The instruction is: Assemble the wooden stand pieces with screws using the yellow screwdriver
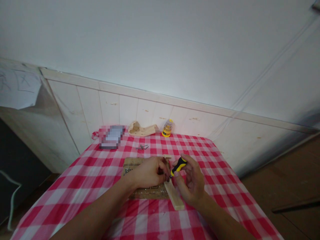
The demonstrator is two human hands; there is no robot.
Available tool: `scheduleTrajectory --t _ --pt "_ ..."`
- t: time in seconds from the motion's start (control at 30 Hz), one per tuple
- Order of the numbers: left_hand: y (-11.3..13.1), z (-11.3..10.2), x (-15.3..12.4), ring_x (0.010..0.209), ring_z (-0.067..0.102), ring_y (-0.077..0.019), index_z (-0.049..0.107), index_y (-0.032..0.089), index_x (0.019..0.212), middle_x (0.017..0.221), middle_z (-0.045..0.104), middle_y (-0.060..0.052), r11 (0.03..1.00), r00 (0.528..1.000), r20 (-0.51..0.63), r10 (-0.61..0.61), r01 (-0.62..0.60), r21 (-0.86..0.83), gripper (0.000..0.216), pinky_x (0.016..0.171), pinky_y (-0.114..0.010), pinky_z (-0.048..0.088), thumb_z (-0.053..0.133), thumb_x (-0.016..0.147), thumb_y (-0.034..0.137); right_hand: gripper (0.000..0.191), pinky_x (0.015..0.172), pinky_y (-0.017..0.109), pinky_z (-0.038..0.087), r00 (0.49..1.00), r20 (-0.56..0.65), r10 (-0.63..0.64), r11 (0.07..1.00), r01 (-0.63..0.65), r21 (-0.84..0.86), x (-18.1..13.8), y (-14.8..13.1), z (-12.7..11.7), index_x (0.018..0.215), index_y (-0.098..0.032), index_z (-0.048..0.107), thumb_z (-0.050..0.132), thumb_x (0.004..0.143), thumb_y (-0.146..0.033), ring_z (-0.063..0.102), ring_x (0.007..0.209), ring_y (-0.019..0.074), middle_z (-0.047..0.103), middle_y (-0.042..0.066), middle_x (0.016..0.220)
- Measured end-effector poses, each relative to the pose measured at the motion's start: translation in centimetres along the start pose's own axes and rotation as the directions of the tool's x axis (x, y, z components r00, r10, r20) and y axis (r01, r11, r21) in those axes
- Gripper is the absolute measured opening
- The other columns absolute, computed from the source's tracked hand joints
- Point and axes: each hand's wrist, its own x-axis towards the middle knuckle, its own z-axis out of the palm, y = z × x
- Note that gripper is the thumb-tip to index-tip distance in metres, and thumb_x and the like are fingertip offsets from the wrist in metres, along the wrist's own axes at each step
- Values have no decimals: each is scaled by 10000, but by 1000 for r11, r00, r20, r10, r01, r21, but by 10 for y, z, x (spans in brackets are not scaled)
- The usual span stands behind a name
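Note:
My right hand [192, 181] is closed around the handle of a yellow and black screwdriver [179, 166], which slants down to the left. Its tip meets the fingertips of my left hand [151, 171], pinched together at a pale wooden strip [175, 197]. Whatever is between those left fingers is too small and hidden to make out. The strip lies partly on a flat brown cardboard piece [148, 194], and its near end reaches past the cardboard onto the cloth. Beyond my hands, several loose screws [142, 147] lie in a small pile.
A red and white checked cloth [205, 216] covers the table. Along the wall stand a shaped wooden piece [143, 130] and a small clear container with yellow lid and base [167, 128]. A pixelated phone-like object [112, 137] lies at the back left.

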Motion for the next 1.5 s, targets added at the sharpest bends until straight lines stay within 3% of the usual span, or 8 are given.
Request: scheduleTrajectory --t 0.2,0.5,1.07,1.37,1.5 --pt "-1 -1 0 944 711 -204 807 216 805 923 787 -32 997 998 35 -46 44 66 242 887 -284 546 608 786 78 595 823 413 673 998 43 -50 999 50 3 -1 -2 0 1491 -288 448 546 940 -87 765 983 248 724 118 1152" --pt "0 0 0 921 716 -190 788 175 778 999 787 -56 999 1000 16 -14 14 33 227 850 -270 542 599 762 51 643 816 442 679 997 29 -77 992 79 -98 -8 6 -1 1516 -289 461 601 919 -96 772 1011 278 720 147 1250" --pt "-2 0 2 898 715 -192 780 168 768 949 785 -51 1000 1000 22 -20 20 16 214 839 -275 546 598 757 55 542 791 386 675 987 -58 -147 974 134 -183 1 0 1 1393 -265 587 693 878 -134 771 940 252 760 122 1159" --pt "1 -2 1 862 696 -194 743 152 740 902 766 -60 1000 1000 21 -15 15 19 183 785 -269 528 591 734 51 601 828 385 666 980 -47 -192 968 181 -172 2 -2 3 1423 -276 553 680 867 -88 757 998 258 746 114 1171" --pt "-3 -2 1 795 678 -168 744 145 778 855 752 -42 996 999 4 -50 50 -71 201 738 -254 508 579 731 39 601 810 373 663 989 -68 -128 982 117 -147 -2 6 4 1440 -281 542 680 882 -106 753 988 254 724 122 1182"
